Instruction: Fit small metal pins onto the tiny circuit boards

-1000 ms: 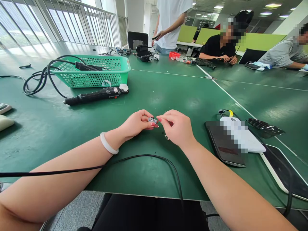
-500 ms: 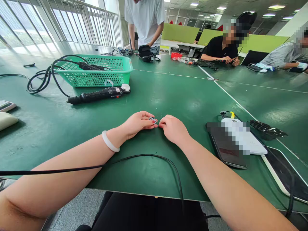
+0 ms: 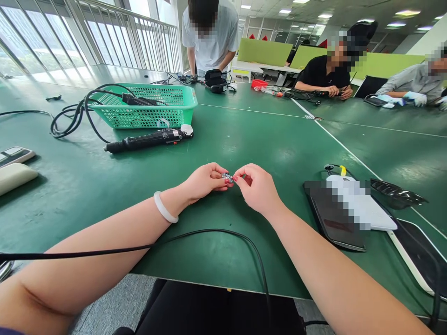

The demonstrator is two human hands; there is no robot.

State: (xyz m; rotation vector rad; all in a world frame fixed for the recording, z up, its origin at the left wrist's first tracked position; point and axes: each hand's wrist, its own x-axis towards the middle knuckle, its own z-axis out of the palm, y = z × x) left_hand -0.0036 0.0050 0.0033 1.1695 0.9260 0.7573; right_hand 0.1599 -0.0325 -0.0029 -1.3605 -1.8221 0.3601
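Observation:
Above the green table (image 3: 223, 144), my left hand (image 3: 206, 181) is closed on a small silvery metal piece (image 3: 226, 176), its thumb across the near side. The piece is too small to name; it could be more than one part. Just to the right, my right hand (image 3: 256, 186) is pinched, thumb against forefinger, with its tips at the end of the piece. Whatever sits in that pinch is hidden. A white band (image 3: 165, 208) circles my left wrist.
Left, a black electric screwdriver (image 3: 148, 140) lies before a green basket (image 3: 146, 116) with cables. To the right are a black phone (image 3: 331, 223), a white device (image 3: 380, 218) and sunglasses (image 3: 398, 193). A black cable (image 3: 209, 231) crosses my left forearm. Other people work across the table.
My right hand came down beside the left fingertips, then rose slightly into a pinch at the piece. My left hand keeps hold. The person opposite has moved left and bent forward.

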